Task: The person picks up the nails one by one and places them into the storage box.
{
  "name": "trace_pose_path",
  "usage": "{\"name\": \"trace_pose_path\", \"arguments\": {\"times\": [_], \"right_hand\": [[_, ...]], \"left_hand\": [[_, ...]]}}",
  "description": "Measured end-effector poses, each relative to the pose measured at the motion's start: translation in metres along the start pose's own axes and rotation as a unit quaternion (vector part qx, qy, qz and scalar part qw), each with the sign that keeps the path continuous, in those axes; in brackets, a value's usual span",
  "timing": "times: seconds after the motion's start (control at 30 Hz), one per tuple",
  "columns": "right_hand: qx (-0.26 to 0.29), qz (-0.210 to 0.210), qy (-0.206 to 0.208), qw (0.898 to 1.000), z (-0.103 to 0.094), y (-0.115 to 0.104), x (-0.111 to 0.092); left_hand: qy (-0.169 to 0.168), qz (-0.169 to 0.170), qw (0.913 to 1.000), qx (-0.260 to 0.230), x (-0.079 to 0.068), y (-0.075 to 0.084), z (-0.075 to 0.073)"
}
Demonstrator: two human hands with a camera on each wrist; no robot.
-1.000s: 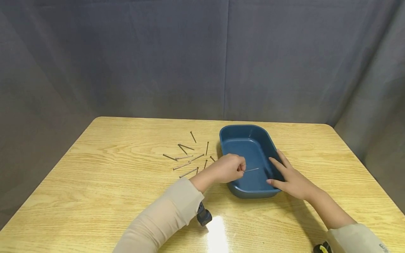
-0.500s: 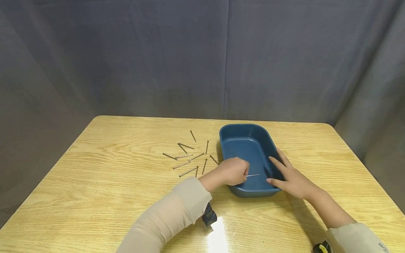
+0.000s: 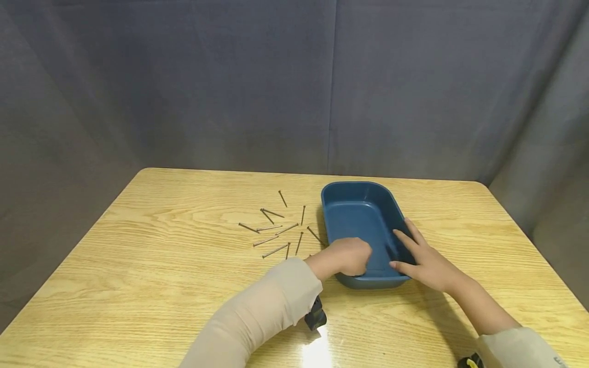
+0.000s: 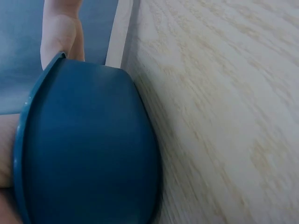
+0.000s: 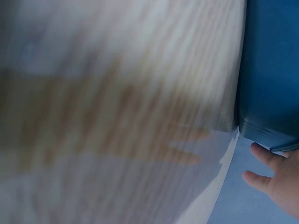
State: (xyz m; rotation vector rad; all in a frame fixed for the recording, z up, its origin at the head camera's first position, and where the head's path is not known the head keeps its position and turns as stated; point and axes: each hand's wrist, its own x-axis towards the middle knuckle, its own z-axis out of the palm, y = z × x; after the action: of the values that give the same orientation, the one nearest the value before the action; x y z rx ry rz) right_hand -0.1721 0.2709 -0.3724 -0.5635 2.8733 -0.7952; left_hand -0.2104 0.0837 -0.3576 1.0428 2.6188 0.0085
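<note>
A dark blue plastic tub (image 3: pixel 361 214) stands on the table. My left hand (image 3: pixel 352 256) reaches over its near left side, fingers curled, low inside it. A thin nail (image 3: pixel 376 269) shows faintly by the curled fingers near the tub's floor; most of it is hidden. In the left wrist view, the tub wall (image 4: pixel 93 140) covers most of that hand. My right hand (image 3: pixel 425 263) rests on the tub's right rim, fingers spread and fairly straight, thumb over the inside. The right wrist view shows two of its extended fingers (image 5: pixel 266 158) beside the tub wall.
Several loose nails (image 3: pixel 286 229) lie scattered on the wooden table (image 3: pixel 138 266), left of the tub, some crossing each other. One nail (image 3: pixel 315 235) lies close to the tub's left wall. A grey curtain (image 3: pixel 230 92) hangs behind the table.
My left hand has moved right and toward me, lower into the tub. The nail that jutted clearly from its fingers is now barely visible. The right hand stays on the rim.
</note>
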Motion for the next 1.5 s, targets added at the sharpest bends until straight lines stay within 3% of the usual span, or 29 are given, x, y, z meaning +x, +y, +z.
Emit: {"name": "trace_pose_path", "arguments": {"times": [0.2,0.47,0.8,1.07,1.2,1.5], "right_hand": [[-0.001,-0.003,0.001,1.0,0.0,0.0,0.001],[0.0,-0.001,0.0,1.0,-0.001,-0.001,0.0],[0.004,-0.001,0.0,1.0,-0.001,-0.002,0.0],[0.004,-0.003,0.003,1.0,0.0,-0.001,-0.001],[0.007,-0.003,0.004,1.0,0.001,0.001,-0.002],[0.01,-0.003,0.006,1.0,0.001,0.0,-0.001]], "left_hand": [[-0.052,-0.008,0.9986,-0.006,0.007,0.002,0.0],[-0.079,-0.016,0.9967,0.009,0.016,0.003,0.003],[-0.091,0.017,0.9949,0.04,0.021,0.004,0.004],[-0.116,0.032,0.9922,0.034,0.023,0.005,0.006],[-0.111,0.039,0.9923,0.039,0.023,0.005,0.007],[-0.106,0.029,0.9937,0.024,0.023,0.005,0.007]]}}
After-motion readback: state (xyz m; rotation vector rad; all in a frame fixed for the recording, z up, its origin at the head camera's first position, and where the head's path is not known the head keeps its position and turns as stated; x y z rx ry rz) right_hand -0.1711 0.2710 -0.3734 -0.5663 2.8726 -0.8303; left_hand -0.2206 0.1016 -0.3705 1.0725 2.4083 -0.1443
